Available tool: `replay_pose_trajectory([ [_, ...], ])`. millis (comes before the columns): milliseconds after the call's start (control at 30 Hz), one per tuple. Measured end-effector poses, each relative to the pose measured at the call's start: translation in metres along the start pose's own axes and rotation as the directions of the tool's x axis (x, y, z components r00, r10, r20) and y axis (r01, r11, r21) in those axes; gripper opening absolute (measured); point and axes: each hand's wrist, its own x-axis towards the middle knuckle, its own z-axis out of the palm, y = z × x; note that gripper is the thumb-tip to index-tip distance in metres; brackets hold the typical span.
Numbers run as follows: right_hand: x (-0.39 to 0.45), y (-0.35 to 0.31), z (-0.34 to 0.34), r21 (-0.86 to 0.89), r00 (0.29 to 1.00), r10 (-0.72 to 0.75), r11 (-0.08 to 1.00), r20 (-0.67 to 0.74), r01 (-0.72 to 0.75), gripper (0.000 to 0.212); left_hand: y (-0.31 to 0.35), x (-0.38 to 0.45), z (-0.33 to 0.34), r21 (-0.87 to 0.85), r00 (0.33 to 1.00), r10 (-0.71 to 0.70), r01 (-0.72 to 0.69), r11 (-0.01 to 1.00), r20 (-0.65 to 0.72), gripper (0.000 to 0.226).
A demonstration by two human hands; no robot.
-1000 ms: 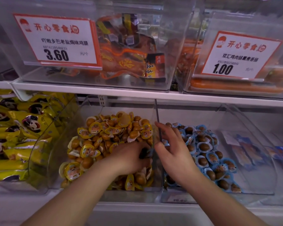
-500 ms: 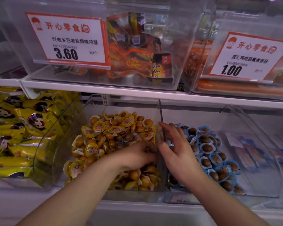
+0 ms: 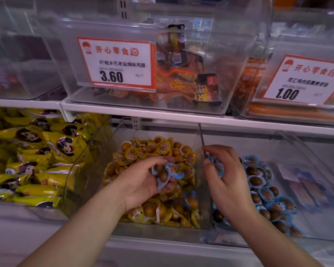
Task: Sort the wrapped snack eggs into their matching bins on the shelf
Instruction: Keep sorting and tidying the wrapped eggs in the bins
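A clear bin (image 3: 123,135) on the lower shelf holds a heap of yellow-wrapped eggs (image 3: 156,149). To its right, past a clear divider (image 3: 201,137), a second bin (image 3: 289,143) holds blue-wrapped eggs (image 3: 266,195). My left hand (image 3: 143,182) is raised over the yellow heap and grips a few blue-wrapped eggs (image 3: 172,170). My right hand (image 3: 226,176) hovers at the divider, over the blue bin's left edge, pinching a blue-wrapped egg (image 3: 217,166). One more blue wrapper (image 3: 190,201) lies among the yellow eggs lower down.
Yellow snack packets (image 3: 37,155) fill the bin at the left. The shelf above carries clear bins with price cards reading 3.60 (image 3: 116,64) and 1.00 (image 3: 301,81). Flat blue-printed packets (image 3: 305,189) lie at the far right of the lower shelf.
My left hand has come up out of the yellow heap with blue-wrapped eggs in it. My right hand has curled at the divider and now pinches a blue-wrapped egg. The camera moved closer.
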Motion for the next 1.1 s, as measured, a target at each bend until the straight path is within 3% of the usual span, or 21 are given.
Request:
replay_pose_trajectory([
  [67, -0.001, -0.015, 0.007, 0.059, 0.999, -0.027, 0.998, -0.042, 0.029, 0.026, 0.000, -0.008, -0.001, 0.026, 0.992, 0.117, -0.116, 0.993, -0.048, 0.022],
  [133, -0.003, -0.031, 0.018, 0.190, 0.996, 0.089, 0.977, 0.020, -0.091, 0.026, -0.002, -0.016, -0.001, 0.147, 0.950, 0.299, -0.284, 0.947, -0.092, 0.023],
  [200, -0.001, -0.045, 0.025, 0.312, 0.966, 0.239, 0.914, 0.102, -0.259, 0.030, -0.006, -0.023, -0.002, 0.393, 0.853, 0.514, -0.443, 0.806, -0.092, 0.022],
  [233, 0.003, -0.051, 0.025, 0.377, 0.943, 0.308, 0.865, 0.124, -0.331, 0.029, -0.009, -0.027, -0.003, 0.537, 0.785, 0.618, -0.502, 0.677, -0.046, 0.022],
  [300, 0.008, -0.060, 0.025, 0.514, 0.880, 0.436, 0.719, 0.189, -0.467, 0.024, -0.014, -0.033, -0.004, 0.710, 0.660, 0.745, -0.569, 0.414, 0.095, 0.025],
  [400, -0.002, -0.072, 0.036, 0.574, 0.759, 0.522, 0.507, 0.389, -0.643, 0.031, -0.017, -0.037, 0.000, 0.768, 0.570, 0.808, -0.581, 0.269, 0.149, 0.037],
  [500, -0.014, -0.088, 0.052, 0.626, 0.612, 0.462, 0.147, 0.642, -0.766, 0.030, -0.020, -0.036, 0.003, 0.836, 0.566, 0.789, -0.533, 0.128, 0.240, 0.044],
  [567, -0.015, -0.088, 0.058, 0.652, 0.580, 0.456, -0.002, 0.675, -0.758, 0.031, -0.024, -0.037, 0.002, 0.894, 0.611, 0.726, -0.448, -0.014, 0.317, 0.055],
  [633, -0.013, -0.084, 0.056, 0.673, 0.598, 0.469, 0.009, 0.650, -0.739, 0.030, -0.027, -0.036, 0.000, 0.920, 0.651, 0.678, -0.379, -0.099, 0.342, 0.070],
  [700, -0.010, -0.077, 0.052, 0.677, 0.615, 0.480, 0.059, 0.625, -0.733, 0.031, -0.027, -0.036, 0.000, 0.915, 0.676, 0.646, -0.393, -0.091, 0.355, 0.082],
  [767, -0.007, -0.071, 0.043, 0.669, 0.636, 0.474, 0.123, 0.610, -0.733, 0.025, -0.026, -0.039, 0.003, 0.866, 0.674, 0.636, -0.500, 0.021, 0.375, 0.081],
  [833, 0.000, -0.066, 0.029, 0.679, 0.675, 0.439, 0.178, 0.593, -0.712, 0.017, -0.026, -0.041, 0.003, 0.777, 0.622, 0.686, -0.616, 0.132, 0.377, 0.069],
  [900, 0.011, -0.061, 0.007, 0.699, 0.722, 0.397, 0.231, 0.567, -0.676, 0.017, -0.024, -0.038, 0.003, 0.751, 0.583, 0.750, -0.635, 0.181, 0.312, 0.055],
  [967, 0.021, -0.047, -0.013, 0.691, 0.759, 0.382, 0.327, 0.527, -0.644, 0.019, -0.021, -0.028, -0.001, 0.829, 0.585, 0.762, -0.546, 0.119, 0.277, 0.037],
  [1100, 0.040, 0.003, -0.037, 0.535, 0.766, 0.576, 0.568, 0.284, -0.625, 0.015, -0.026, -0.008, -0.016, 0.921, 0.727, 0.586, -0.380, -0.091, 0.358, 0.024],
])
